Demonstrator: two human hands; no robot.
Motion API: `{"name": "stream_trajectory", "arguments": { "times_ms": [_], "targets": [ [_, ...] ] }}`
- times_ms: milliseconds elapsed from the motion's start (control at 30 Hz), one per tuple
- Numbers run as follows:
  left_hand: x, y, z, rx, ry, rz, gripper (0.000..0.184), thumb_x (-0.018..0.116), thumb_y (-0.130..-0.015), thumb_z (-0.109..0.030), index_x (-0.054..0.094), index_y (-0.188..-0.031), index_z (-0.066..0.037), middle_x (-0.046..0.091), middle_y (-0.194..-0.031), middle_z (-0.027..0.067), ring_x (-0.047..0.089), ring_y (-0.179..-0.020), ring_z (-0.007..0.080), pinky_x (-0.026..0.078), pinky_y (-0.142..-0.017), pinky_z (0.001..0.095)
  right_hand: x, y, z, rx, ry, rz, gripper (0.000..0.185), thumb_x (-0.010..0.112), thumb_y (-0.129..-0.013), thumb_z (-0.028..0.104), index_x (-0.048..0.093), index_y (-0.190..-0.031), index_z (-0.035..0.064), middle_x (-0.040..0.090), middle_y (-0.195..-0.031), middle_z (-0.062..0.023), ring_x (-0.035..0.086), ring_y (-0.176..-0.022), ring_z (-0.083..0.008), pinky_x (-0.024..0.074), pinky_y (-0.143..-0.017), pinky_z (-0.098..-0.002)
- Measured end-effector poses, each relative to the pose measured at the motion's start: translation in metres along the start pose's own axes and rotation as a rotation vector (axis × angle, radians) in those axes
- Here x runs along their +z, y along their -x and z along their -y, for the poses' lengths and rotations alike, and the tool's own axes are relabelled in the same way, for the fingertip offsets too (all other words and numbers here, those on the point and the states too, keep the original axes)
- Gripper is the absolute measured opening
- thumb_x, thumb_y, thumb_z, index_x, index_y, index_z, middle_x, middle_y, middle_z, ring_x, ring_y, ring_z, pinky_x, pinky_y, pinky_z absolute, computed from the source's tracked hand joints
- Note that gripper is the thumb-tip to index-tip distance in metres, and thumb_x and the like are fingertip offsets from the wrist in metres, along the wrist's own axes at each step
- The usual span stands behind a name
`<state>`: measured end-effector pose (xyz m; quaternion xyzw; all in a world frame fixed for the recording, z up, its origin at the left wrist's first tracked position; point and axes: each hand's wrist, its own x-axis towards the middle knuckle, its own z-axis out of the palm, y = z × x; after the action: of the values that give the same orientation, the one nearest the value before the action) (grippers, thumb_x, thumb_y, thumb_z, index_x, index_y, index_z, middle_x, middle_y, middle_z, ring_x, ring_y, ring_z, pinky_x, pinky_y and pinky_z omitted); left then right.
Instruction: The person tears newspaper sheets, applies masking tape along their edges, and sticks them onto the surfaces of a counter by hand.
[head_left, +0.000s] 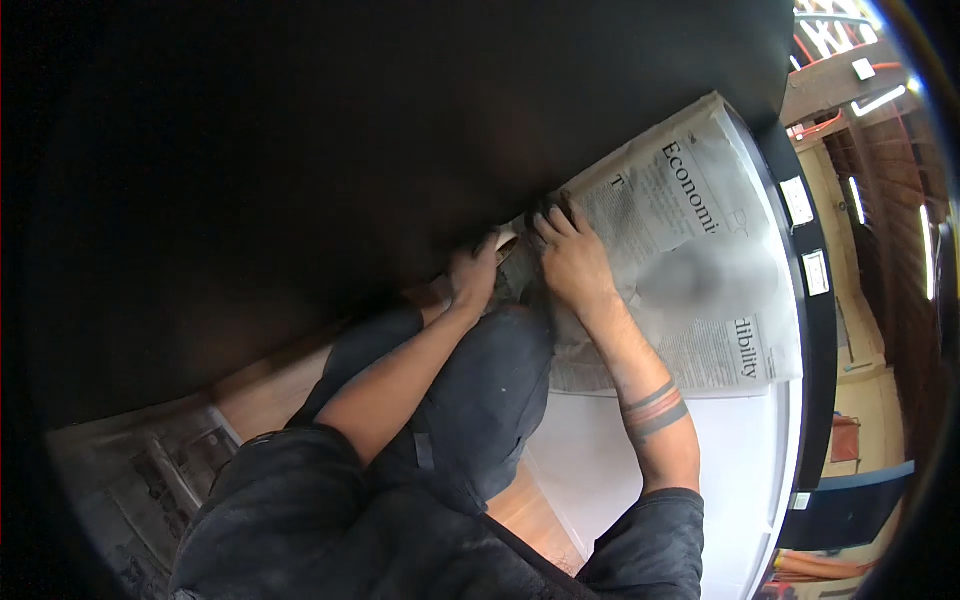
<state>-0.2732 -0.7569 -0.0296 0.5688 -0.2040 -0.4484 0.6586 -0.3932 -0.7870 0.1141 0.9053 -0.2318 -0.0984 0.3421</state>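
Note:
A newspaper sheet [640, 215] lies over a white surface, with one edge along a large black panel [300, 200]. My right hand [577, 262] rests on the newspaper near that edge, fingers spread and fingertips against the black panel. Just to the left, my left hand [473, 276] is closed around a pale roll [506, 243] that looks like tape. The roll is beside the newspaper's lower left corner, close to the panel; the left fingertips are partly hidden.
My bent knee [490, 370] is just below the hands. The white surface [690, 450] continues under the newspaper to a curved edge with a black border bearing labels [816, 272]. Dark-stained paper [150, 490] lies at the lower left. Wooden beams and lights are at the right.

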Motion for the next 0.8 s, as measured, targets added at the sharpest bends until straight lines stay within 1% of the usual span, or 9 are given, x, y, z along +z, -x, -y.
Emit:
{"name": "stream_trajectory", "arguments": {
  "times_ms": [100, 200, 300, 400, 500, 567, 600, 700, 800],
  "targets": [
    [-0.012, -0.002, 0.014, 0.063, -0.056, 0.009, 0.057, 0.069, -0.097, -0.049, 0.074, -0.118, 0.004, 0.075, -0.112, 0.0225, 0.071, -0.101, 0.0348, 0.052, -0.093, 0.0406, 0.004, -0.001, -0.002, -0.003, -0.067, -0.076, 0.029, 0.059, -0.085, 0.020, 0.083, -0.093, 0.0056, 0.067, -0.136, -0.0051, 0.050, -0.136, -0.0253, 0.0300, -0.126, -0.0477],
    [-0.024, -0.009, 0.012, 0.193, -0.191, 0.116, 0.061, 0.070, -0.095, -0.054, 0.076, -0.113, 0.003, 0.076, -0.107, 0.0230, 0.071, -0.097, 0.0348, 0.052, -0.091, 0.0411, 0.000, -0.001, -0.002, -0.026, -0.032, -0.026, 0.029, 0.058, -0.086, 0.019, 0.082, -0.094, 0.0058, 0.066, -0.137, -0.0049, 0.051, -0.136, -0.0255, 0.0296, -0.126, -0.0479],
    [-0.034, 0.002, -0.001, 0.079, -0.308, 0.147, 0.060, 0.069, -0.096, -0.056, 0.077, -0.111, 0.002, 0.076, -0.106, 0.0232, 0.073, -0.097, 0.0336, 0.053, -0.091, 0.0406, 0.001, -0.002, -0.002, -0.001, -0.033, -0.014, 0.027, 0.060, -0.087, 0.019, 0.083, -0.091, 0.0046, 0.065, -0.142, -0.0037, 0.050, -0.137, -0.0242, 0.0296, -0.127, -0.0460],
    [-0.045, 0.000, 0.004, -0.052, -0.419, 0.216, 0.061, 0.067, -0.097, -0.057, 0.077, -0.112, 0.002, 0.077, -0.108, 0.0233, 0.074, -0.100, 0.0325, 0.054, -0.091, 0.0403, -0.010, -0.001, -0.001, -0.017, 0.012, 0.043, 0.027, 0.060, -0.087, 0.018, 0.083, -0.091, 0.0044, 0.063, -0.145, -0.0035, 0.049, -0.138, -0.0239, 0.0283, -0.128, -0.0462],
    [-0.048, -0.009, 0.051, 0.021, -0.417, 0.237, 0.060, 0.066, -0.099, -0.057, 0.079, -0.109, 0.001, 0.077, -0.105, 0.0236, 0.076, -0.099, 0.0320, 0.055, -0.089, 0.0403, -0.008, 0.003, 0.000, -0.022, 0.034, 0.079, 0.027, 0.059, -0.090, 0.018, 0.083, -0.091, 0.0048, 0.063, -0.145, -0.0039, 0.047, -0.141, -0.0245, 0.0272, -0.128, -0.0472],
    [-0.061, -0.003, 0.067, 0.108, -0.279, 0.267, 0.059, 0.065, -0.099, -0.057, 0.079, -0.109, 0.000, 0.077, -0.103, 0.0235, 0.075, -0.098, 0.0310, 0.055, -0.088, 0.0410, -0.013, -0.001, -0.002, -0.043, 0.053, 0.094, 0.028, 0.059, -0.091, 0.018, 0.083, -0.092, 0.0054, 0.063, -0.145, -0.0041, 0.046, -0.143, -0.0247, 0.0267, -0.129, -0.0476],
    [-0.066, -0.005, 0.065, 0.163, -0.213, 0.277, 0.059, 0.065, -0.099, -0.057, 0.079, -0.109, 0.000, 0.077, -0.101, 0.0235, 0.075, -0.097, 0.0304, 0.055, -0.087, 0.0413, -0.008, -0.001, -0.003, -0.053, 0.056, 0.048, 0.028, 0.059, -0.091, 0.018, 0.083, -0.094, 0.0047, 0.063, -0.145, -0.0044, 0.047, -0.143, -0.0250, 0.0264, -0.129, -0.0484],
    [-0.082, -0.003, 0.040, -0.035, -0.346, 0.436, 0.056, 0.063, -0.101, -0.054, 0.077, -0.116, -0.001, 0.076, -0.108, 0.0241, 0.074, -0.103, 0.0348, 0.055, -0.091, 0.0433, -0.011, -0.002, -0.003, -0.063, 0.058, 0.071, 0.028, 0.059, -0.089, 0.018, 0.082, -0.095, 0.0039, 0.064, -0.144, -0.0055, 0.048, -0.141, -0.0256, 0.0266, -0.128, -0.0493],
    [-0.092, -0.015, 0.114, 0.262, -0.425, 0.388, 0.059, 0.062, -0.101, -0.054, 0.072, -0.127, -0.002, 0.074, -0.118, 0.0251, 0.071, -0.110, 0.0408, 0.054, -0.097, 0.0455, -0.002, -0.001, -0.005, -0.046, 0.043, 0.030, 0.028, 0.059, -0.088, 0.018, 0.082, -0.095, 0.0032, 0.064, -0.143, -0.0067, 0.049, -0.140, -0.0263, 0.0273, -0.128, -0.0503]
  ]
}}
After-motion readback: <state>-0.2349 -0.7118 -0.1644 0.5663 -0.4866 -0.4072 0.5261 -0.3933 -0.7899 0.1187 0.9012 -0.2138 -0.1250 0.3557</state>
